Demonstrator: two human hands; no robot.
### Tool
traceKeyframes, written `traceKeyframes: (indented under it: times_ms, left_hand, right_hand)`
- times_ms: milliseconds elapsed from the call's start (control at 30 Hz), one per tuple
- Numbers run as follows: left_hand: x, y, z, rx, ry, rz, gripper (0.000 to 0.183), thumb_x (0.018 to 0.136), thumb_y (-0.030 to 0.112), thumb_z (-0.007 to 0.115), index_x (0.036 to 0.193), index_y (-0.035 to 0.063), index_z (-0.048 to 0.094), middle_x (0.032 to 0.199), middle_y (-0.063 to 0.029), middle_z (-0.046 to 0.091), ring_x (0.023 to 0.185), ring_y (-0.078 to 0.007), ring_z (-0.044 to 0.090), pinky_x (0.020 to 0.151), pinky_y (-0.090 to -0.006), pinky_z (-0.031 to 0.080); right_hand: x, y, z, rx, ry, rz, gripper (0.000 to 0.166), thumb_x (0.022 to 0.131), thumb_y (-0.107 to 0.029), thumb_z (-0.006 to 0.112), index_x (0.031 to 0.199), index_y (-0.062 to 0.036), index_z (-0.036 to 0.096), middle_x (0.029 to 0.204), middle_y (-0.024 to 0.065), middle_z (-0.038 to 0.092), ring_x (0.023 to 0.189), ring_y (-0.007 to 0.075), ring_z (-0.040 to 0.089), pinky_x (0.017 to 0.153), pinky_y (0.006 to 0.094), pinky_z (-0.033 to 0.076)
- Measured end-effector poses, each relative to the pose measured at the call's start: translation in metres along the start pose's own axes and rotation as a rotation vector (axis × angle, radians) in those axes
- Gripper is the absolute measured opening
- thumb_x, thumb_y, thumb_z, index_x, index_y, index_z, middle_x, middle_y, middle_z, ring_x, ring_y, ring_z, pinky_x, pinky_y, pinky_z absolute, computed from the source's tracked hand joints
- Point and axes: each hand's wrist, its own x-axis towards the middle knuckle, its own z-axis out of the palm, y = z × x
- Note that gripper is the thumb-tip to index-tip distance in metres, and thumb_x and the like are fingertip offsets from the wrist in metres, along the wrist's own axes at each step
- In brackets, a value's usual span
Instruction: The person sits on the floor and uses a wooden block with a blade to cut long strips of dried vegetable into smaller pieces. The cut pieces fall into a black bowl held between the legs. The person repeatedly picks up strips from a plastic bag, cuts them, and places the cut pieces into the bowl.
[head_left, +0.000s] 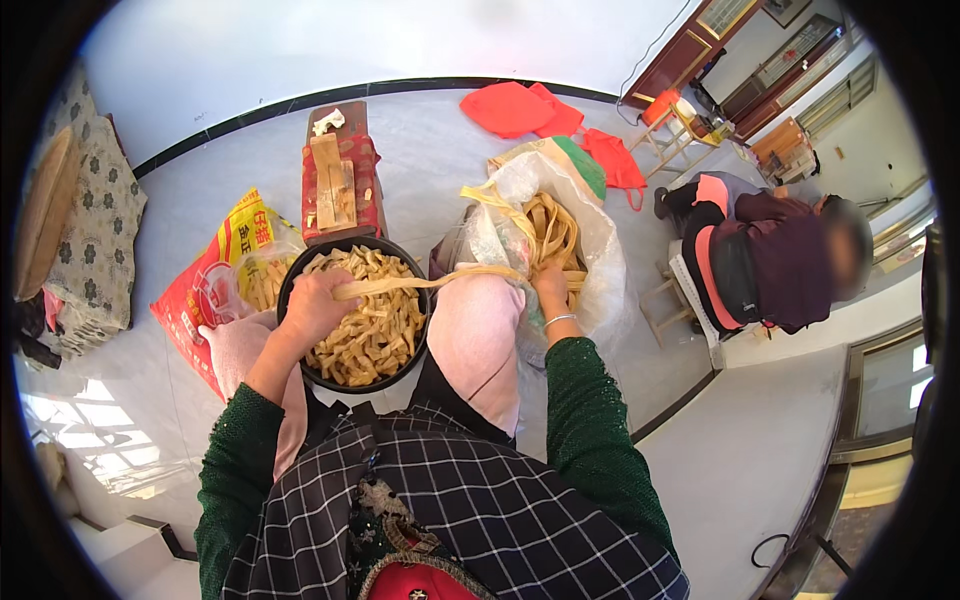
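My left hand (315, 304) grips one end of a long, flat tan strip (405, 286) above a black round tub (283, 281). Short cut pieces (367, 330) of similar tan material fill the tub. From there the strip runs over my pink-covered knee (476, 330) toward a white plastic sack (607, 262). My right hand (551, 289), with a bracelet at the wrist, reaches into the sack's mouth and clasps a bundle of long strips (553, 225); its fingertips are partly hidden among them.
Beyond the tub stands a red-covered bench (341, 161) bearing wooden blocks (335, 191). A red and yellow sack (210, 300) lies left. Red bags (510, 111) rest on the floor near the wall. At right, a person (780, 255) sits on a stool (667, 304).
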Motion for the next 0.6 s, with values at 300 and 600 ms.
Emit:
traceKeyframes:
  times_ms: [300,600]
  left_hand:
    - [-0.003,0.0,0.001,0.249,-0.028,0.078,0.022,0.069,0.018,0.077,0.086,0.0072,0.069,0.079,-0.0129,0.067,0.076,-0.0316,0.065,0.069,-0.0383,0.052]
    - [0.025,0.045,0.011,0.267,0.056,0.268,0.015,0.068,0.017,0.068,0.08,0.0099,0.064,0.071,-0.0139,0.065,0.072,-0.0336,0.065,0.062,-0.0447,0.051]
  right_hand:
    - [0.002,-0.05,-0.07,-0.173,0.021,-0.132,0.022,0.078,-0.021,0.058,0.089,-0.005,0.07,0.093,0.0189,0.067,0.089,0.0364,0.064,0.076,0.0451,0.05]
    - [-0.137,-0.261,-0.103,0.529,-0.566,-0.93,0.034,0.095,-0.03,0.054,0.1,0.0016,0.065,0.081,0.0043,0.064,0.077,0.0104,0.055,0.072,0.0282,0.046]
